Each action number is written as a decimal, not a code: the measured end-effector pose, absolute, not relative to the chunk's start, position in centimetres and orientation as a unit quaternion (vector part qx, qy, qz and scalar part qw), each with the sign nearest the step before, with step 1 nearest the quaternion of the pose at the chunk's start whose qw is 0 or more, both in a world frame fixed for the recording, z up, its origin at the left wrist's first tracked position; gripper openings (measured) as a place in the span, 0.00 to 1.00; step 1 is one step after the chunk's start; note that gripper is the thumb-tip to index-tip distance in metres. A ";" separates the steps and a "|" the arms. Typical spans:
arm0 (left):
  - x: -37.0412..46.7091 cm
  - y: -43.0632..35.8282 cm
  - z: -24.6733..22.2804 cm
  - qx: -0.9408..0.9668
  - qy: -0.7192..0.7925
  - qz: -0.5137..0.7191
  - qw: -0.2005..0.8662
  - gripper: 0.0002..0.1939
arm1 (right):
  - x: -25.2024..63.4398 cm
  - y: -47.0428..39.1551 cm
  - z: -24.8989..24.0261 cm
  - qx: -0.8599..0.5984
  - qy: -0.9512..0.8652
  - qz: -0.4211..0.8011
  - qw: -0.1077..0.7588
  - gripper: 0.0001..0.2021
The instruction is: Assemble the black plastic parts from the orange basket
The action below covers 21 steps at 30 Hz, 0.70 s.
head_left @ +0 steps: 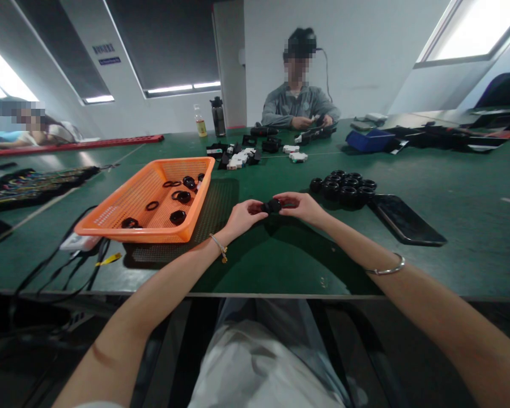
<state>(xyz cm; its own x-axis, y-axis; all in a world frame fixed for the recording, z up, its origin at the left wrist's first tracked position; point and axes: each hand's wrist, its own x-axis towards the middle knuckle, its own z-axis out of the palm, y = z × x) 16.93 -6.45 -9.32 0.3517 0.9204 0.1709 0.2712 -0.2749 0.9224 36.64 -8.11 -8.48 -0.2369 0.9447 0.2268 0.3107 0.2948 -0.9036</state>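
Over the table in front of me, a small black plastic fitting (272, 206), which looks like a cable gland, is pinched between both hands. My left hand (247, 216) grips its left end with thumb and fingertips. On its right end, the fingers of my right hand (301, 207) are closed. The fingers partly cover the fitting, so I cannot tell whether it is one piece or two. To the left stands an orange plastic basket (110, 232) with several black nuts and rings in it. A cluster of similar black fittings (347, 195) sits beyond my right hand.
Right of the cluster lies a dark phone (408, 220). White and black parts (240, 157), a bottle (200, 122) and a dark flask (217, 116) stand farther back. Cables (89, 266) hang over the front edge at left. A person (300, 105) handles something across the table.
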 end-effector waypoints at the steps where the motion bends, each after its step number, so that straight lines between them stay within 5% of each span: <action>1: 16.9 -6.4 -9.3 0.704 0.424 0.378 0.426 0.16 | 36.6 -8.1 -8.5 -0.457 -0.690 0.380 0.414 0.20; 21: 17.0 -6.9 -9.1 0.725 0.436 0.361 0.392 0.11 | 36.5 -8.2 -8.9 -0.473 -0.691 0.366 0.406 0.18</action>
